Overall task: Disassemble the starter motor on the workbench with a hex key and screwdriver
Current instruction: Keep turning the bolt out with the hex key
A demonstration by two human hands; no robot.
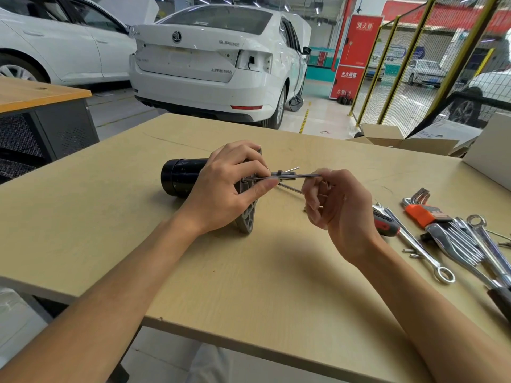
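Two hands, starter motor [181,176] under left grip [221,186]

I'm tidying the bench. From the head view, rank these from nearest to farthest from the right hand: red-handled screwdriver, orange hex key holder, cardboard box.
1. red-handled screwdriver, just right of the right hand.
2. orange hex key holder, further right.
3. cardboard box, beyond the bench's far edge.

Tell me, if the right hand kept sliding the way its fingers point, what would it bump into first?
Probably the left hand. The right hand holds a thin metal rod pointing left at the motor's grey end plate, and the left hand's thumb and fingers sit in between. Depth is hard to judge.
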